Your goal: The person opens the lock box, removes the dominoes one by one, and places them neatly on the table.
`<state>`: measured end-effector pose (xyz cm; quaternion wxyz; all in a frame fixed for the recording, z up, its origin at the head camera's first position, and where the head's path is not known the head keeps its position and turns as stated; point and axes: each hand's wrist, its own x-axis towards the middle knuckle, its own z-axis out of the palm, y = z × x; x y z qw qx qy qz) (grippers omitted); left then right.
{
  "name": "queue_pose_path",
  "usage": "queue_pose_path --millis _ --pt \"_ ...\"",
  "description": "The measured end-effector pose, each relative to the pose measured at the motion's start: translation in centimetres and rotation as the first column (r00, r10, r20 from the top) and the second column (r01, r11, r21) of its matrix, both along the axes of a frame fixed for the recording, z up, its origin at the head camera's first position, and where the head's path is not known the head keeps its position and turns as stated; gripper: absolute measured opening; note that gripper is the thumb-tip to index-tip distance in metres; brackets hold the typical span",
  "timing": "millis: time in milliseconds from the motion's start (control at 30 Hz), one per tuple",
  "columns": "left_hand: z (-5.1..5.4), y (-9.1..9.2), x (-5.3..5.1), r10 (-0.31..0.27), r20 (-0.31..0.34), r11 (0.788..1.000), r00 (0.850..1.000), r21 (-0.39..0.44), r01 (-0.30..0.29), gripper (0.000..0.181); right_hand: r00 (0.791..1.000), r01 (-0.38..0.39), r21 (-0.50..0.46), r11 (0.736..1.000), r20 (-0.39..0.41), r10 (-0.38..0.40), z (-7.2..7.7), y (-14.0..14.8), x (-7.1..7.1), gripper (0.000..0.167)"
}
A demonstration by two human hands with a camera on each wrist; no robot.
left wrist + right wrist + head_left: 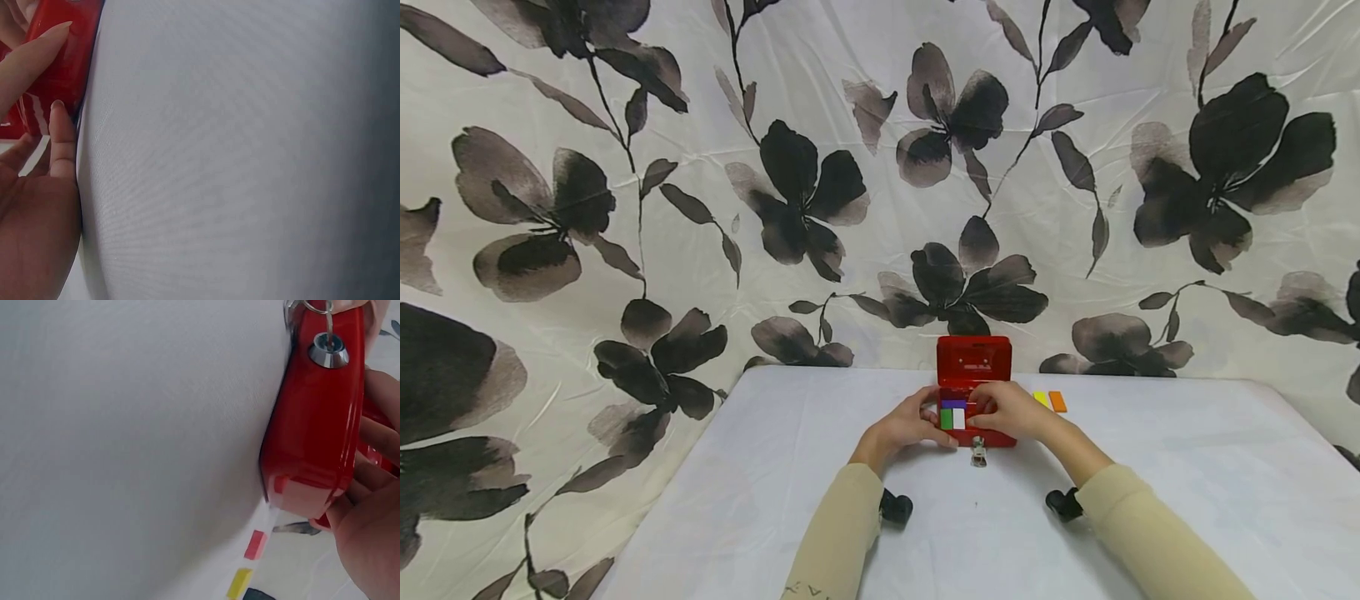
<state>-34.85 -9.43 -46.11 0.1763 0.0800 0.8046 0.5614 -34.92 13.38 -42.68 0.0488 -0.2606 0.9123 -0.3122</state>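
Note:
A red cash box (976,437) stands on the table with its lid (973,358) raised. Inside, on the left, lie a purple block (953,404), a green block (946,418) and a white block (958,418). My left hand (910,421) grips the box's front left corner; in the left wrist view its thumb (37,59) lies on the front wall. Over the right side reaches my right hand (1011,408), fingers down inside the box. The right wrist view hides its fingertips, so whether it pinches anything is unclear. A key (329,328) sits in the front lock (328,353).
On the table right of the box lie a yellow block (1041,398) and an orange block (1057,402), side by side. The white-covered table (970,542) ends just behind the box at a floral cloth (865,250).

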Motion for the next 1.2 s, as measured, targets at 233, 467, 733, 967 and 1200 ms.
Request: queue_pose_path --millis 233,467,733,967,1200 --pt "0.0 0.1 0.1 0.004 0.0 1.0 1.0 0.012 -0.004 0.096 0.999 0.009 0.012 1.0 0.032 -0.009 -0.3 -0.7 -0.4 0.038" --pt "-0.1 0.2 -0.2 0.0 0.002 1.0 1.0 0.013 0.0 0.097 0.999 0.013 0.015 1.0 0.041 -0.013 -0.4 -1.1 -0.7 0.038" --pt "-0.1 0.2 -0.2 0.003 0.006 1.0 1.0 0.026 -0.003 0.096 0.999 0.039 0.032 0.999 0.023 -0.04 -0.9 -1.5 -1.0 0.039" --pt "0.0 0.2 -0.1 0.008 0.006 1.0 1.0 0.022 -0.008 0.096 0.999 0.049 0.05 0.998 0.008 -0.049 -0.8 -1.9 -1.0 0.036" --pt "0.1 0.2 -0.1 0.006 0.011 1.0 1.0 0.019 -0.006 0.096 0.996 0.089 0.074 0.993 0.025 -0.091 -1.0 -2.2 -0.9 0.034"
